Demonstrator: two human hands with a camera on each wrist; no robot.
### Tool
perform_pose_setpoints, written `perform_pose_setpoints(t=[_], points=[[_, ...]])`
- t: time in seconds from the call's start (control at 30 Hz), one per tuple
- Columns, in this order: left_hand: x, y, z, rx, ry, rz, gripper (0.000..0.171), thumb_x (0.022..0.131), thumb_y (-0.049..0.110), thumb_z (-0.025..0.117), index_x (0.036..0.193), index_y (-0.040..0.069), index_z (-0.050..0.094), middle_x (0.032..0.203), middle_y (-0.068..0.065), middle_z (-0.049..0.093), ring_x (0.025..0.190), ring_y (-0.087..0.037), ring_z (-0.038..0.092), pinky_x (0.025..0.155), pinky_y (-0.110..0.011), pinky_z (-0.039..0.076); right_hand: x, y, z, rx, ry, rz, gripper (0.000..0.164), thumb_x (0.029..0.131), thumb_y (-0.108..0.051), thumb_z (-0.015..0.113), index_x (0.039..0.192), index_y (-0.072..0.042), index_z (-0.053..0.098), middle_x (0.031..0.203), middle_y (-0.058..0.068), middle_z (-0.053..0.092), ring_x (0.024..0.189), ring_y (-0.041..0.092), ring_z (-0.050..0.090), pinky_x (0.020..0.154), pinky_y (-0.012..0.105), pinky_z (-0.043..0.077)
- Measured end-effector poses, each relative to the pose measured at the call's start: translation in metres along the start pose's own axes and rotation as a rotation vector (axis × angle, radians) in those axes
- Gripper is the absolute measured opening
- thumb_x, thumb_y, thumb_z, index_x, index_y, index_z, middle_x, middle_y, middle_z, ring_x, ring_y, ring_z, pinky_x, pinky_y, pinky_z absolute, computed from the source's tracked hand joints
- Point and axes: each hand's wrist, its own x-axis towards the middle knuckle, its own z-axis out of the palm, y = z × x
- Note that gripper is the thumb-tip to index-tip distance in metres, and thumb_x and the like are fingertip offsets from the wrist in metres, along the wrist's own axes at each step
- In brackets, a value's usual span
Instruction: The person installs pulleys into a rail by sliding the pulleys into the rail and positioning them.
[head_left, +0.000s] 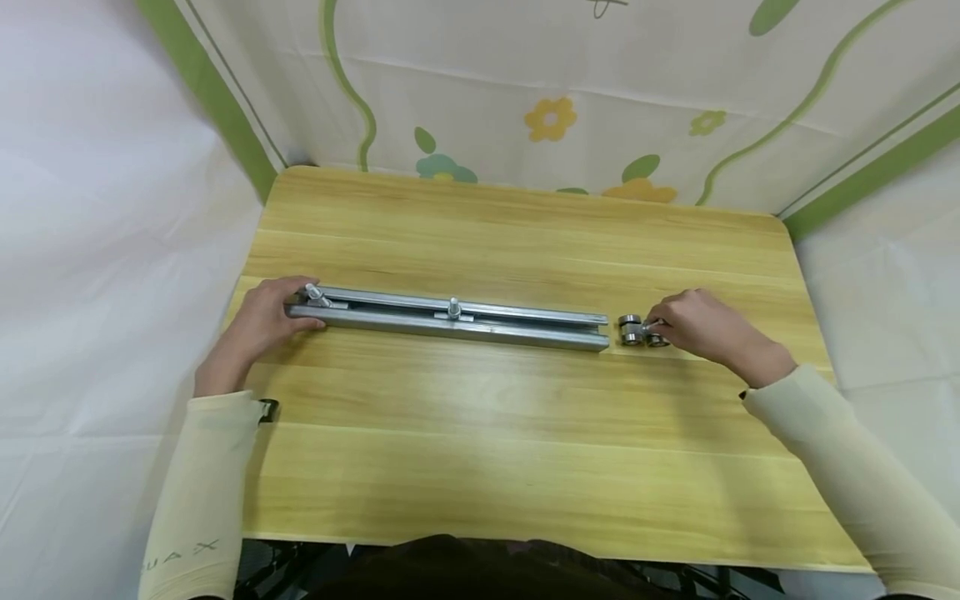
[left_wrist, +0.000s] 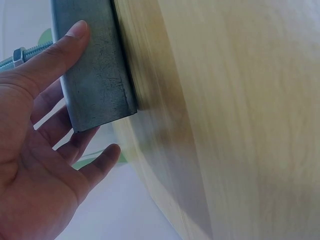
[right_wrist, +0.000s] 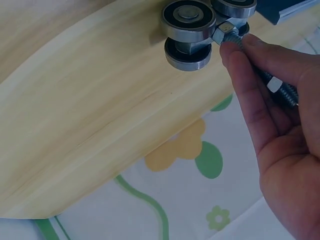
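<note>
A steel C-channel rail [head_left: 420,324] lies across the table with its slot facing up. My left hand [head_left: 258,325] grips its left end, thumb on the near wall [left_wrist: 97,75] and fingers round the far side. Two threaded bolts stand up from the slot: one bolt [head_left: 317,293] close to the left hand, another bolt [head_left: 453,307] near mid-rail. Just off the rail's right end is a roller trolley [head_left: 631,331] with several bearing wheels [right_wrist: 187,22]. Between thumb and fingertips, my right hand [head_left: 705,327] pinches the trolley's threaded stem, which carries nuts [right_wrist: 274,84].
The wooden table [head_left: 480,450] has rounded back corners. A white curtain with flower prints [head_left: 480,83] hangs behind it, and white sheets [head_left: 97,250] close off both sides. The person's body is at the front edge.
</note>
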Motion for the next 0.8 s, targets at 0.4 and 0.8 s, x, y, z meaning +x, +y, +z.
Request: perform_pose_setpoints(t=[0.4, 0.8], points=[[-0.001, -0.001, 0.002, -0.007, -0.004, -0.001, 0.068, 0.071, 0.02, 0.085, 0.13, -0.002, 0.06, 0.133, -0.028, 0.057, 0.123, -0.049, 0.049, 0.105, -0.061, 0.036, 0.004, -0.015, 0.008, 0.029, 0.042, -0.061, 0.006, 0.083, -0.005, 0.073, 0.089, -0.004, 0.075, 0.08, 0.006, 0.072, 0.063, 0.009, 0.063, 0.056, 0.033, 0.056], [-0.001, -0.001, 0.002, 0.002, -0.005, -0.009, 0.067, 0.072, 0.018, 0.085, 0.131, -0.001, 0.06, 0.134, -0.027, 0.058, 0.123, -0.048, 0.049, 0.105, -0.061, 0.037, 0.009, -0.022, 0.011, 0.04, 0.061, -0.078, 0.003, 0.085, -0.005, 0.07, 0.086, -0.005, 0.074, 0.076, 0.0, 0.068, 0.06, 0.004, 0.056, 0.054, 0.03, 0.052]])
